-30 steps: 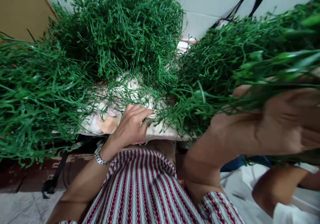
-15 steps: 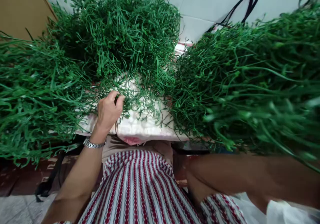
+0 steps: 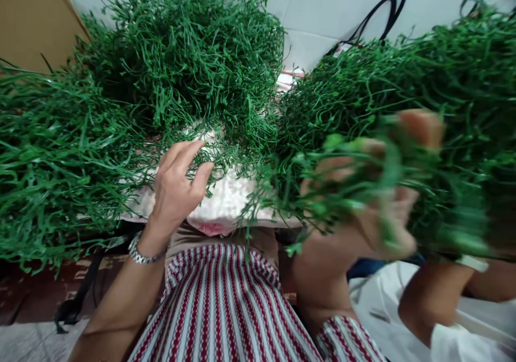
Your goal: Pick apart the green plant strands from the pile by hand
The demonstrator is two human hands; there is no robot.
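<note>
Heaps of thin green stems surround me: one at the left (image 3: pixel 52 163), one at the back (image 3: pixel 189 61) and one at the right (image 3: pixel 443 82). My left hand (image 3: pixel 177 184), with a metal watch at the wrist, hovers fingers apart at the edge of the back heap, its fingertips among loose stems over a white sack (image 3: pixel 226 206). My right hand (image 3: pixel 363 206) is blurred in motion in front of the right heap. A bunch of green stems (image 3: pixel 355 152) lies across its palm and the fingers curl around it.
My lap in red-and-white striped cloth (image 3: pixel 226 308) fills the bottom middle. A bare limb (image 3: pixel 427 297), whose I cannot tell, and white sheeting (image 3: pixel 387 319) lie at the lower right. Brown cardboard (image 3: pixel 28 18) stands at the upper left, black bag handles (image 3: pixel 379 12) against the white tiled wall.
My left hand went from pinching stems to spread fingers. My right hand has come back into view at the right heap with a bunch of stems in it.
</note>
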